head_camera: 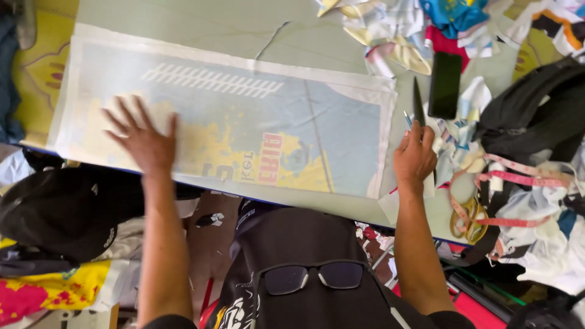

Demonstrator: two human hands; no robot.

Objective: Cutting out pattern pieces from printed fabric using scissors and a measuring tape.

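Note:
A large printed sheet (231, 116), pale blue with yellow patches, white stripes and a white border, lies flat on the green table (201, 30). My left hand (143, 140) presses down on its left part, palm flat and fingers spread. My right hand (414, 159) is just off the sheet's right edge with its fingers curled. A dark pointed blade (418, 102) sticks out beyond the knuckles, and the hand seems to grip it. A small blue tip (407, 118) shows beside the blade.
A black phone (445, 84) lies right of the blade. Fabric scraps (396, 30) are heaped at the far right. There are also a black bag (536, 116), a pink measuring tape (518, 180) and yellow-handled scissors (466, 220). A black cap (55, 213) sits below the table's left edge. Sunglasses (314, 275) hang on my shirt.

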